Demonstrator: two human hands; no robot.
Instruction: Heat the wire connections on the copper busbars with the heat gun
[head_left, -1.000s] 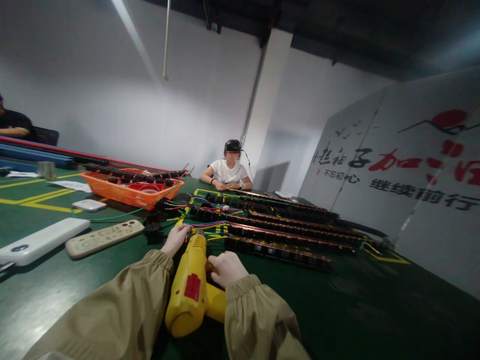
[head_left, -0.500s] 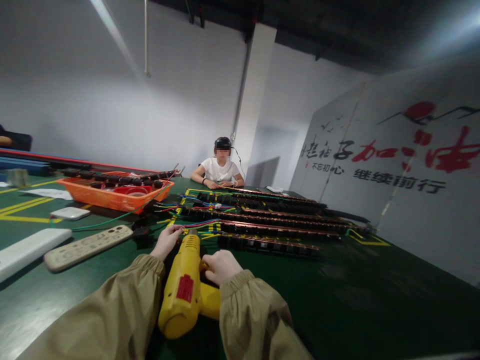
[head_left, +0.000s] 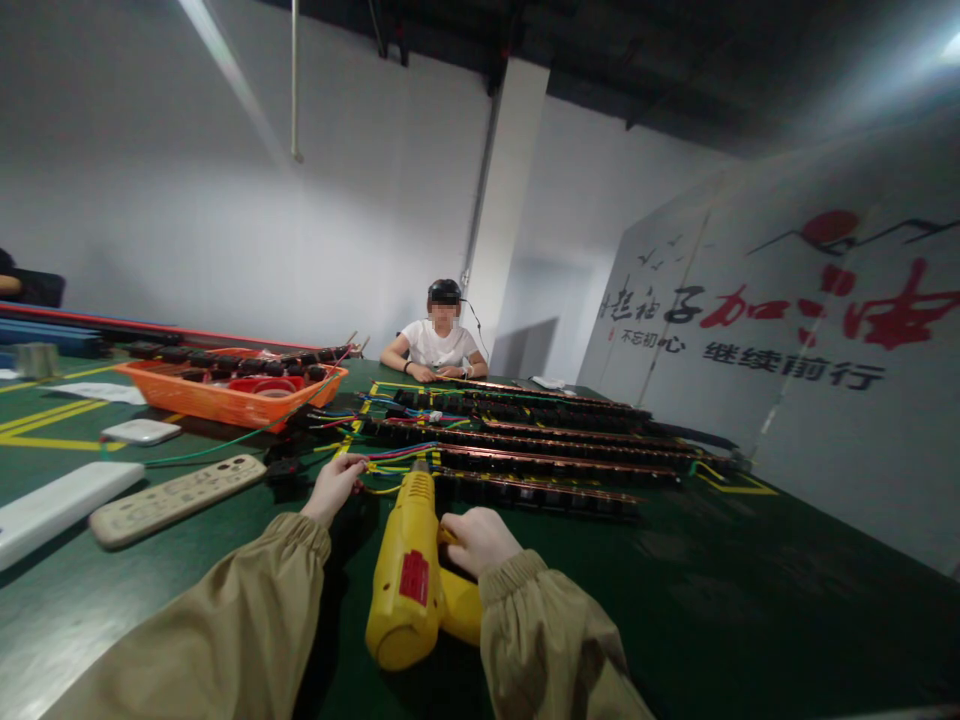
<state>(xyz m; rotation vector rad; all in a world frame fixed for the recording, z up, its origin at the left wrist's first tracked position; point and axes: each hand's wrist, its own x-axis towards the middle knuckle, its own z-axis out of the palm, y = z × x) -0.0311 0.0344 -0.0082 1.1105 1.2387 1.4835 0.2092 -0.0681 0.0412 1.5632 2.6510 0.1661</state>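
Observation:
My right hand (head_left: 480,540) is closed around the handle of a yellow heat gun (head_left: 405,580) with a red label. Its metal nozzle points away from me, toward the near ends of some coloured wires (head_left: 401,462). My left hand (head_left: 335,487) is closed at the left ends of these wires, fingertips pinched on them. The wires run right into long black strips with copper-coloured edges (head_left: 555,461), several of which lie side by side across the table. Which of the wires sit between my left fingers is too small to make out.
An orange basket (head_left: 217,402) holding black parts stands at the left, with a beige remote control (head_left: 180,498), a white long box (head_left: 64,510) and a small white device (head_left: 141,431) nearer me. Across the green table (head_left: 712,590) sits a person (head_left: 437,345) wearing a headset.
The heat gun and my right hand have moved right, taking the nozzle away from my left hand and along the wires. My left hand has stayed almost in place.

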